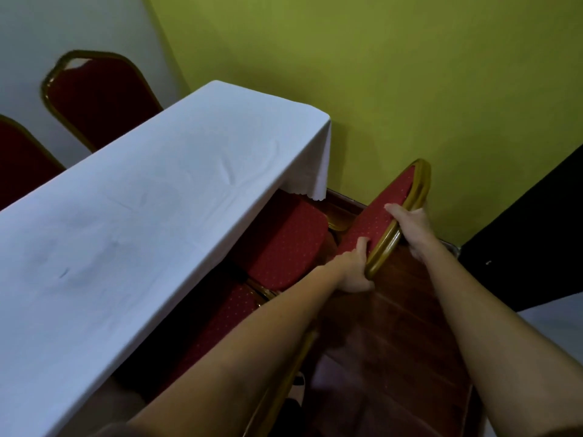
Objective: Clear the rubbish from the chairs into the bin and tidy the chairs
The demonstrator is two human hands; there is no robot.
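Gripping: both my hands are closed on the backrest of the red chair (375, 222) at the end of the bench; nothing else is in them
Left hand (353, 272): wrapped round the lower part of the gold frame (386, 244), fingers (362, 244) curled over onto the red padding, thumb side toward me
Right hand (410, 225): clamped further up the same frame, fingertips lying on the padded face, palm behind the gold rim
Held chair: its backrest tilts away from me toward the green wall (410, 74); its seat (290, 244) sits partly under the hanging edge of the white cloth (157, 200); I see no rubbish on the part of the seat that shows
Next chair (227, 313): just beside the held one and nearer me, seat pushed under the bench, gold back frame running below my left forearm; most of its seat is in shadow
Bench: long, covered by the white cloth, which is creased and carries a small dark mark toward its near left; its scalloped end hangs down near the wall
Far side: two more red chairs (101, 99) with gold frames stand behind the bench against the pale wall; only their backs show
Floor (394, 326): dark reddish wood boards under my arms
Right edge: a dark shape I cannot make out
Bin: I cannot tell where it is
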